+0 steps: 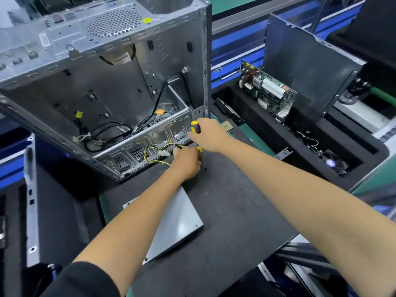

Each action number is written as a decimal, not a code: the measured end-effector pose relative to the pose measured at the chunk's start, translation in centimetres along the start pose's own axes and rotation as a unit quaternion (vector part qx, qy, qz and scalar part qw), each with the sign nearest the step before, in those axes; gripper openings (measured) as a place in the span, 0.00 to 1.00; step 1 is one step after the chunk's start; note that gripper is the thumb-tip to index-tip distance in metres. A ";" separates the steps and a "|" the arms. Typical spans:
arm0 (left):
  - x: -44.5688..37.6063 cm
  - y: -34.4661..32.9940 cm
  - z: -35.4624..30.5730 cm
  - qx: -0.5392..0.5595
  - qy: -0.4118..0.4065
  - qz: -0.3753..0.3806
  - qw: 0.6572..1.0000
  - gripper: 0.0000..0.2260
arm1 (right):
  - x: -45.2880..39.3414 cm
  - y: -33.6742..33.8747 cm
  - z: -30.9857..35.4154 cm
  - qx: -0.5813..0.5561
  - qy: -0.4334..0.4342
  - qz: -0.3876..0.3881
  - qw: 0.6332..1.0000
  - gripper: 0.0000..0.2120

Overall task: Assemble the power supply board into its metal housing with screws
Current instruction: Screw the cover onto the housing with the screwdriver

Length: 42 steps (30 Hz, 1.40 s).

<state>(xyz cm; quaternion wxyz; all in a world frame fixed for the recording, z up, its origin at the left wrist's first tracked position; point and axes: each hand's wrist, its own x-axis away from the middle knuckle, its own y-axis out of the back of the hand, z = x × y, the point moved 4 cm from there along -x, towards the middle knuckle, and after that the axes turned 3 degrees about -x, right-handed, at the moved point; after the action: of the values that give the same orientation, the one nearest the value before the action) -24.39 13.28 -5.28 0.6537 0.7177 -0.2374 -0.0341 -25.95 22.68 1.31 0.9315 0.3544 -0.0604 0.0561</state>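
Head view looks down on a dark desk (235, 211) where a big open metal housing (102, 82) stands tilted, cables loose inside it. At its lower front edge both hands meet. The right hand (211, 135) grips a yellow-and-black screwdriver (195, 126) by the handle, fingers curled round it. The left hand (187, 161) is curled low beside it, seemingly round the screwdriver's thin shaft (203, 161), whose tip points down at the desk; whether a screw sits under the fingers cannot be told. Yellow and black wires with a white connector (165, 153) trail out along the housing's perforated wall just by the left hand.

A green circuit board (267, 91) (possibly the power supply board, though that is a guess) stands well apart in a black foam tray (267, 133) to the right. A flat grey metal plate (177, 221) lies on the desk under the left forearm. Judging by this, the task looks early: no board is seen mounted, and seating and screwing remain.
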 end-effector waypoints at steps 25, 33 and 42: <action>15.8 3.0 2.4 0.224 -0.041 -0.118 0.967 0.12 | 12.3 -0.1 10.4 0.032 0.170 -0.021 0.985 0.13; 17.3 2.3 1.6 0.227 -0.060 -0.120 0.965 0.11 | 14.3 0.0 10.4 0.029 0.168 -0.025 0.985 0.13; 18.1 0.9 0.8 0.215 -0.073 -0.114 0.967 0.12 | 15.1 0.1 9.1 -0.015 0.146 -0.016 0.989 0.14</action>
<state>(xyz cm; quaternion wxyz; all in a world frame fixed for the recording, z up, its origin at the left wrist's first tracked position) -8.89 5.54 0.23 0.4570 0.8593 -0.2026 -0.1086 -11.70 17.63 10.47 0.9362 0.3296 0.0806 0.0917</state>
